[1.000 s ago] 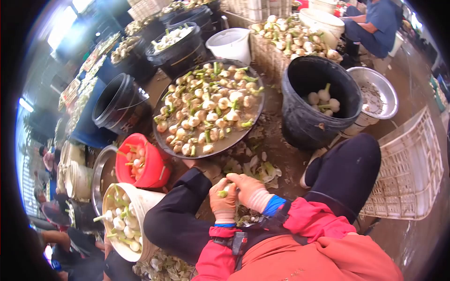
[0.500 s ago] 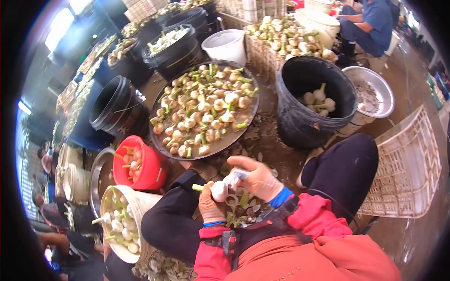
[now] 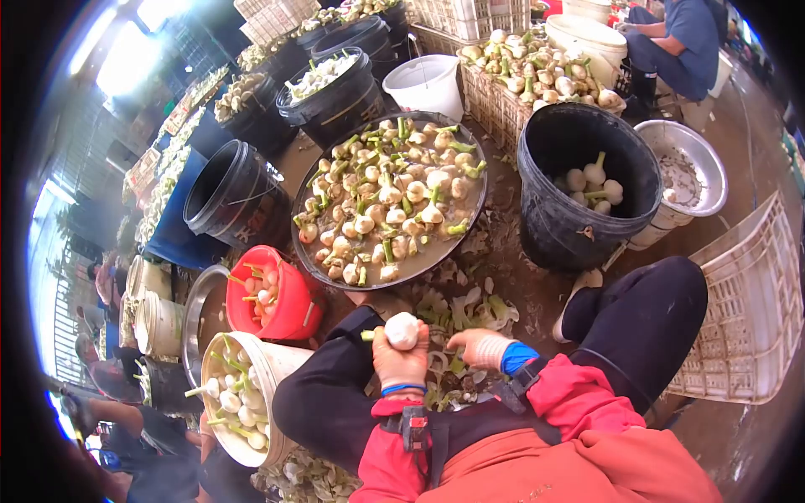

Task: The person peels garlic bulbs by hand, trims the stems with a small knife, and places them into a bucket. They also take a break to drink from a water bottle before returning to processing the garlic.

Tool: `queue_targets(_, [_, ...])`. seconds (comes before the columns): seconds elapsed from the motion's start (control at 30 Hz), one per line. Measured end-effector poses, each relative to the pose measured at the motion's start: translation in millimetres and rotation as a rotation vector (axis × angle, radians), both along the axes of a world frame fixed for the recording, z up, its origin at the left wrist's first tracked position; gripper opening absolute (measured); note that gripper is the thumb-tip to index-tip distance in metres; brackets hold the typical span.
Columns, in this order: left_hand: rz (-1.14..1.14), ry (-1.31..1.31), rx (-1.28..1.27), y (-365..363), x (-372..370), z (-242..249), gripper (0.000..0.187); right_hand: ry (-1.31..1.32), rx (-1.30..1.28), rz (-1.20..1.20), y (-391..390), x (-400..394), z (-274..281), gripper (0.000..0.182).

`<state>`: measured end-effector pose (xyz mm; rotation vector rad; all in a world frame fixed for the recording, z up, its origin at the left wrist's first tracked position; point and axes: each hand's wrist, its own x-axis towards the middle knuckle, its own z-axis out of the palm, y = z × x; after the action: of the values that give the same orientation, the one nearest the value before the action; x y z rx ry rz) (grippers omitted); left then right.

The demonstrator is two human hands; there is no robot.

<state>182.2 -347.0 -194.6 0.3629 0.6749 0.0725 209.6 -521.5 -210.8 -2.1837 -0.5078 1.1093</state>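
A peeled white garlic bulb with a short green stem is in my left hand, fingers wrapped round it above my lap. To its right, apart from the bulb, my right hand is turned downward with a finger stretched toward the left. No garlic shows in this hand, and its lower fingers are partly hidden. Loose garlic skins and leaf scraps lie below and between my hands. Ahead is a wide round pan of unpeeled, stemmed garlic bulbs in murky water.
A black bucket with a few white bulbs stands ahead right, beside a metal basin. On the left are a red bucket and a cream bucket of stemmed bulbs. A plastic crate leans at right. Another person sits far back right.
My right hand has come away from the bulb and moved lower; the pale skin it gripped no longer shows there. My left hand now holds the bulb more upright. The whole view has shifted slightly.
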Motion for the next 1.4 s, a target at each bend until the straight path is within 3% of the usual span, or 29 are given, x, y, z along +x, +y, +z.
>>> queue_targets(0.03, [-0.025,-0.035,0.034,-13.7,15.9,7.8,0.035,0.104,-0.034,-0.020,-1.0,-2.8,11.9,0.048])
queue_targets(0.1, [-0.228,-0.215,0.092,-53.2,45.7,43.9,0.034,0.054,0.020,0.044,-1.1,-3.4,4.5,0.047])
queue_targets(0.13, [-0.335,-0.347,0.021,-75.1,51.8,67.9,0.039,-0.013,0.015,0.057,1.0,-1.2,-1.8,0.045])
queue_targets(0.17, [-0.444,-0.477,-0.053,-92.3,57.6,88.1,0.044,-0.136,0.115,0.121,11.2,-2.1,-63.7,0.041])
queue_targets(0.27, [-0.628,-0.558,0.179,-105.7,94.6,102.8,0.064,-0.136,0.241,-0.042,4.1,0.9,-40.2,0.036])
queue_targets(0.3, [-0.571,-0.446,0.419,-103.5,110.1,96.9,0.054,0.008,0.478,-0.155,7.7,-3.8,-59.9,0.033])
queue_targets(0.37, [-0.509,-0.224,0.870,-84.7,153.0,56.5,0.041,-0.169,0.478,-0.110,33.9,-11.8,-137.0,0.033])
queue_targets(0.4, [-0.463,-0.211,1.125,-67.9,178.6,17.3,0.038,0.044,0.269,-0.206,1.9,2.0,-6.5,0.038])
queue_targets(0.43, [-0.409,-0.197,1.380,-52.8,198.5,-11.5,0.035,0.006,0.221,-0.181,4.5,3.0,-14.6,0.042])
queue_targets(0.5, [-0.499,-0.059,1.976,-41.3,222.5,-17.1,0.043,0.113,0.312,-0.223,4.2,5.1,-30.5,0.043])
queue_targets(0.57, [-0.719,0.182,2.275,-45.8,246.4,-20.9,0.058,0.128,0.347,-0.282,2.0,10.7,-26.9,0.042])
queue_targets(0.63, [-1.018,0.281,2.389,-49.4,265.8,-27.7,0.061,0.133,0.392,-0.362,-3.4,17.9,-15.8,0.040])
queue_targets(0.7, [-1.151,0.260,2.373,-46.8,278.9,-30.2,0.063,0.145,0.355,-0.430,-7.2,23.7,-11.5,0.039])
queue_targets(0.77, [-1.129,0.149,2.377,-39.6,277.9,-32.4,0.063,0.168,0.376,-0.503,-4.3,26.7,-32.3,0.038])
queue_targets(0.8, [-1.125,0.083,2.227,-32.4,275.5,-32.8,0.061,0.145,0.372,-0.529,-4.1,29.3,-35.4,0.038])
queue_targets(0.83, [-1.031,-0.025,2.124,-31.7,262.5,-22.1,0.059,0.127,0.372,-0.547,-4.6,29.0,-36.9,0.038])
queue_targets(0.9, [-0.775,-0.251,1.990,-24.6,226.9,-13.1,0.055,-0.082,0.487,-0.812,-7.6,31.6,-39.0,0.031])
queue_targets(0.97, [-0.829,-0.319,1.412,-25.3,177.0,14.3,0.052,-0.198,0.590,-1.068,-12.1,40.3,-22.3,0.027])
queue_targets(1.03, [-0.859,-0.246,1.255,-20.8,131.6,20.6,0.057,0.014,0.874,-1.258,-12.7,47.5,-4.7,0.034])
queue_targets(1.1, [-0.756,-0.179,1.166,-39.8,87.0,55.0,0.060,0.174,1.070,-1.240,-10.9,45.7,7.6,0.042])
queue_targets(1.13, [-0.717,-0.216,1.216,-34.3,70.3,41.4,0.062,0.184,1.069,-1.225,-7.9,41.9,9.1,0.042])
queue_targets(1.17, [-0.685,-0.259,1.475,-30.0,54.6,32.5,0.063,0.242,1.090,-1.157,-4.3,37.6,8.3,0.045])
queue_targets(1.27, [-0.597,-0.254,1.863,-32.3,28.0,26.5,0.064,0.294,1.098,-1.049,7.8,24.9,10.9,0.048])
queue_targets(1.4, [-0.528,-0.120,2.092,-53.7,9.9,38.3,0.060,0.323,1.110,-0.998,10.5,17.1,10.7,0.044])
